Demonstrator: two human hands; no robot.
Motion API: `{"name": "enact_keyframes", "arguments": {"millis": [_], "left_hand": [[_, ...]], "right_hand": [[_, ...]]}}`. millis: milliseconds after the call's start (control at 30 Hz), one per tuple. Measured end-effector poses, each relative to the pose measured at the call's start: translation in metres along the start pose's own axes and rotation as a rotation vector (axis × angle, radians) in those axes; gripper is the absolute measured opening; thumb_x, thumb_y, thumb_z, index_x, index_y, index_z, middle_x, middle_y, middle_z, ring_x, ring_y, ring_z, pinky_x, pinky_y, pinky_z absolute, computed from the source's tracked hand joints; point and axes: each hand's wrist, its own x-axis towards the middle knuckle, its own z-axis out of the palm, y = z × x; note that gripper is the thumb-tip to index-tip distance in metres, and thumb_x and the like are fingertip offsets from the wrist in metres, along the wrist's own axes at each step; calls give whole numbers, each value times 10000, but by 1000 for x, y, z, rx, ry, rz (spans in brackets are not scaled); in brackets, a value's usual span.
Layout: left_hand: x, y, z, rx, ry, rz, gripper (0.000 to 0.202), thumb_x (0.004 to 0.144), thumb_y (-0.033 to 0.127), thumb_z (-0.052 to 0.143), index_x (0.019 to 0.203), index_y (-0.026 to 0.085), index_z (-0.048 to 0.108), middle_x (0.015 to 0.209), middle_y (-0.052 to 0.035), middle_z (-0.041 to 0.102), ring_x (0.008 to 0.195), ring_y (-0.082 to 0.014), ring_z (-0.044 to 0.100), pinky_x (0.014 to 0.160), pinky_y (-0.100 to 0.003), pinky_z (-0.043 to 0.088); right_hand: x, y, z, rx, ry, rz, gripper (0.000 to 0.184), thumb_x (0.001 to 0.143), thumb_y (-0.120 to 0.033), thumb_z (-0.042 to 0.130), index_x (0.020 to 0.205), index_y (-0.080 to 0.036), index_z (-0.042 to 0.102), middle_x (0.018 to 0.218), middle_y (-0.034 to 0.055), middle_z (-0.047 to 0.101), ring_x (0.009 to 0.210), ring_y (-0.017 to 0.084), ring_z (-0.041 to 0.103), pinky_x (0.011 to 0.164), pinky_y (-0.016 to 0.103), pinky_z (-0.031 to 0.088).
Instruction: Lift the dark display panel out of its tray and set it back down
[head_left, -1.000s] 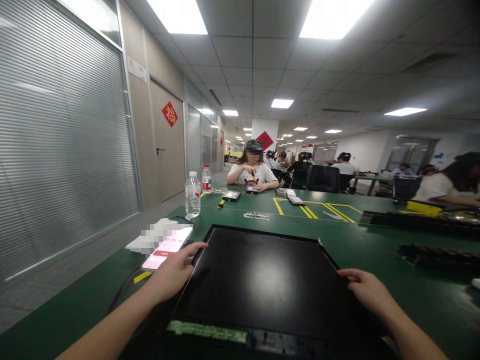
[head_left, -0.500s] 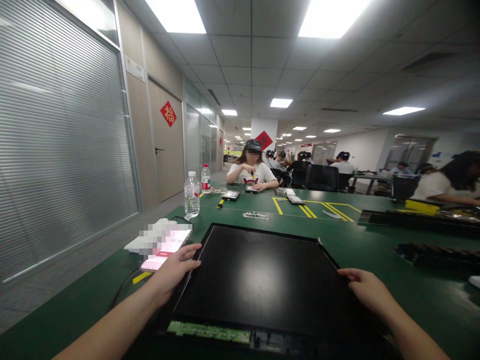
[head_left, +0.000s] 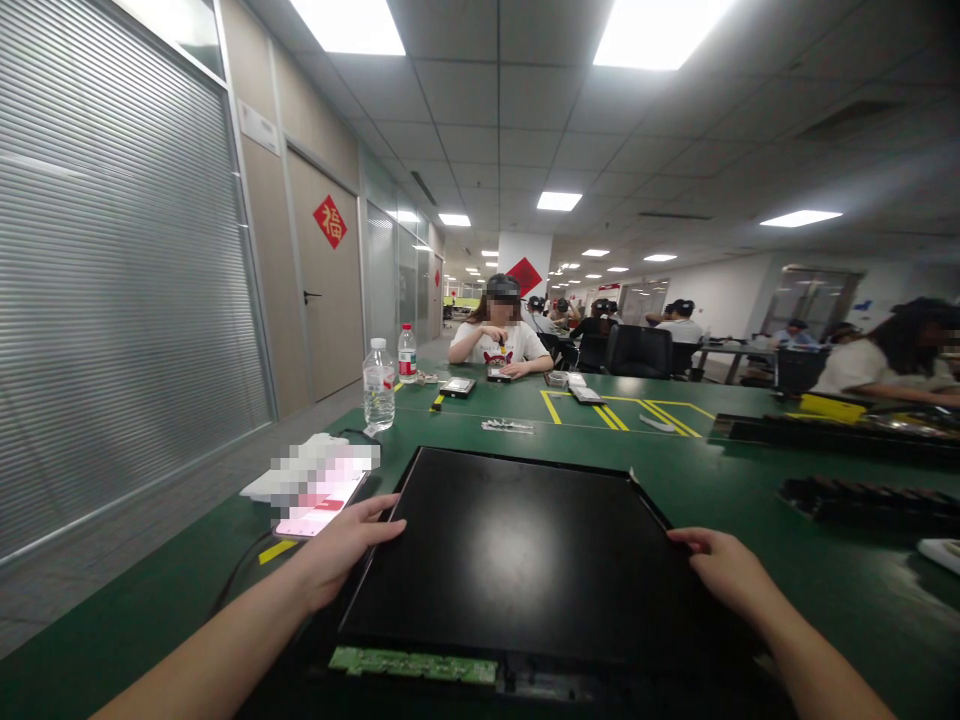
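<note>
A black LCD monitor panel (head_left: 517, 560) lies flat before me, its dark screen facing up. My left hand (head_left: 345, 550) grips the panel's left edge, with the thumb over the front and the fingers along the side. At the opposite edge, my right hand (head_left: 724, 575) holds on with bent fingers; its thumb is mostly hidden. A narrow green circuit board (head_left: 412, 666) runs along the near side of the panel.
Left of the panel are a lit phone (head_left: 319, 505) and a white packet (head_left: 289, 470). Beyond stand two bottles, a clear one (head_left: 379, 390) and a red-capped one (head_left: 406, 355). Across the green table (head_left: 585, 440), a person (head_left: 500, 340) works on a hard drive. Black strip-like parts (head_left: 855, 505) lie right.
Both hands stay on the panel's edges. My left thumb reaches slightly farther over the screen. The whole view has shifted a little.
</note>
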Motion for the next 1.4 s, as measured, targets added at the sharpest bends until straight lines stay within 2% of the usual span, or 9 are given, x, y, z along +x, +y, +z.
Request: {"name": "enact_keyframes", "arguments": {"millis": [300, 467, 700, 767, 900, 1000, 1167, 1300, 1400], "left_hand": [[-3, 5, 8, -90, -9, 57, 728, 692, 181, 659, 1328, 161, 308, 996, -97, 704, 916, -256, 648, 831, -376, 493], [-5, 9, 9, -102, -13, 51, 728, 705, 200, 651, 1339, 171, 296, 1047, -109, 684, 957, -270, 629, 832, -403, 490], [-4, 9, 9, -78, -57, 147, 619, 720, 198, 632, 1294, 193, 399, 1161, -101, 623, 1018, -271, 595, 859, -394, 471], [-5, 11, 11, -70, -58, 164, 598, 719, 201, 631, 1279, 190, 424, 1166, -104, 619, 1022, -280, 591, 853, -402, 472], [-8, 14, 15, -62, -48, 218, 566, 722, 191, 621, 1262, 190, 451, 1195, -95, 600, 1064, -280, 562, 884, -401, 451], [-10, 16, 19, -78, -37, 266, 579, 720, 166, 616, 1270, 193, 440, 1221, -91, 580, 1090, -277, 542, 937, -408, 408], [-12, 15, 22, -100, -29, 339, 549, 730, 169, 604, 1258, 201, 456, 1262, -74, 547, 1137, -261, 503, 999, -387, 345], [-11, 16, 24, -135, 45, 340, 528, 711, 180, 619, 1223, 222, 494, 1244, -56, 565, 1097, -259, 538, 939, -362, 417], [-8, 18, 22, -177, 132, 352, 559, 655, 147, 652, 1191, 238, 522, 1213, -45, 591, 1031, -259, 586, 859, -343, 480]], "right_hand": [[-3, -5, -2, -4, 27, 16, 437, 565, -85, 463, 912, -207, 698, 927, 61, 682, 893, 209, 602, 710, 257, 432], [-6, -9, -4, 44, 48, 10, 408, 556, -81, 465, 859, -207, 706, 881, 54, 689, 852, 209, 607, 698, 267, 428], [-7, -9, -3, 88, 73, -4, 295, 564, -148, 519, 778, -221, 710, 804, 41, 688, 786, 198, 608, 667, 263, 416], [-6, -7, -4, 89, 70, -22, 305, 574, -165, 521, 813, -214, 703, 746, 32, 677, 707, 180, 602, 624, 256, 404], [-2, -3, -2, 120, 49, -18, 424, 629, -266, 518, 1028, -183, 630, 583, -2, 615, 530, 157, 555, 520, 260, 374], [2, -3, -1, 206, 63, 6, 444, 641, -352, 539, 1032, -161, 625, 663, 32, 659, 627, 187, 596, 597, 283, 417], [-1, -7, -5, 389, 108, 57, 320, 595, -407, 607, 791, -169, 692, 926, 97, 681, 935, 255, 580, 832, 339, 404], [-11, -15, -16, 596, 86, 113, 379, 568, -406, 654, 855, -159, 673, 1053, 104, 643, 1058, 275, 520, 892, 376, 381], [-25, -28, -25, 866, 23, 135, 394, 571, -346, 675, 925, -175, 646, 1071, 86, 639, 1067, 269, 520, 898, 376, 392]]}}
